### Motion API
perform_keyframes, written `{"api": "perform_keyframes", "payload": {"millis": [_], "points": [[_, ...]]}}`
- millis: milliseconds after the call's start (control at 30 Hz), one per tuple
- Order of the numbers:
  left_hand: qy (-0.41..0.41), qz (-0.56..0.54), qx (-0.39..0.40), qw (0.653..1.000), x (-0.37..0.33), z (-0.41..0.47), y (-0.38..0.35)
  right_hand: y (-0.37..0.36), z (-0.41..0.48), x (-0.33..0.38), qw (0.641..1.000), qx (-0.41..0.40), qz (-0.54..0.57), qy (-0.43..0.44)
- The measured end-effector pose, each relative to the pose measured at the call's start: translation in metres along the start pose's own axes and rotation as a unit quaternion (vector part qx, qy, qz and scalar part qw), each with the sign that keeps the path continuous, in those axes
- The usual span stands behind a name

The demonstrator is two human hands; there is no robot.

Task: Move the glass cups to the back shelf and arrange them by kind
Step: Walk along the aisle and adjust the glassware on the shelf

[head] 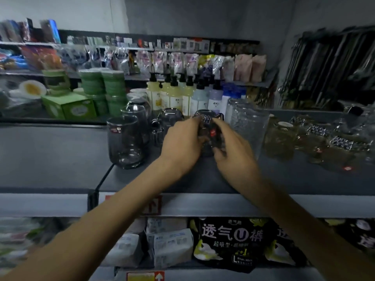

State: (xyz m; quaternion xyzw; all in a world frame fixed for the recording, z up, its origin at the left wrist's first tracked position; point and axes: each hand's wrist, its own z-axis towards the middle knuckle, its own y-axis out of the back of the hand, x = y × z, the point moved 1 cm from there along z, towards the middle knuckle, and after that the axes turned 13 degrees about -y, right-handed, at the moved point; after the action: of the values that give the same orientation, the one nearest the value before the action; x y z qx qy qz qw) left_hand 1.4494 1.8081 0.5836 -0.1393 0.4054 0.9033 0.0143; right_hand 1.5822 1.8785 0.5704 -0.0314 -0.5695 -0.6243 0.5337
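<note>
Shop shelving runs wall to wall; on the grey shelf, left hand and right hand together clasp a dark patterned glass cup mid-shelf. Behind, smooth cups line the left, textured cups the right: sorting seems well underway.

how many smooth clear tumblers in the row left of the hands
3 smooth tumblers: front, middle, rear, in a line running back. More may hide behind.
</note>
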Motion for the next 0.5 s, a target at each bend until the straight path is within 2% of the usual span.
{"api": "perform_keyframes", "payload": {"millis": [67, 133, 167, 233, 300, 367, 433, 500], "points": [[0.019, -0.069, -0.037, 0.997, -0.004, -0.01, 0.017, 0.009, -0.013, 0.0, 0.998, -0.021, 0.055, 0.013], [0.067, -0.189, -0.076, 0.977, -0.013, -0.022, 0.033, 0.021, -0.025, 0.001, 0.994, -0.035, 0.103, 0.032], [0.106, -0.286, -0.093, 0.948, -0.017, -0.029, 0.04, 0.027, -0.031, 0.003, 0.992, -0.041, 0.111, 0.046], [0.183, -0.474, -0.107, 0.854, -0.03, -0.046, 0.05, 0.037, -0.044, 0.005, 0.99, -0.045, 0.113, 0.073], [0.24, -0.586, -0.087, 0.769, -0.041, -0.062, 0.052, 0.042, -0.058, 0.006, 0.986, -0.027, 0.141, 0.08], [0.274, -0.658, -0.07, 0.698, -0.05, -0.075, 0.048, 0.047, -0.068, 0.003, 0.977, 0.002, 0.212, 0.02], [0.288, -0.695, -0.073, 0.655, -0.06, -0.084, 0.041, 0.053, -0.073, 0.0, 0.957, 0.046, 0.279, -0.065], [0.284, -0.696, -0.074, 0.655, -0.067, -0.088, 0.035, 0.057, -0.071, -0.003, 0.928, 0.105, 0.336, -0.12]]}}
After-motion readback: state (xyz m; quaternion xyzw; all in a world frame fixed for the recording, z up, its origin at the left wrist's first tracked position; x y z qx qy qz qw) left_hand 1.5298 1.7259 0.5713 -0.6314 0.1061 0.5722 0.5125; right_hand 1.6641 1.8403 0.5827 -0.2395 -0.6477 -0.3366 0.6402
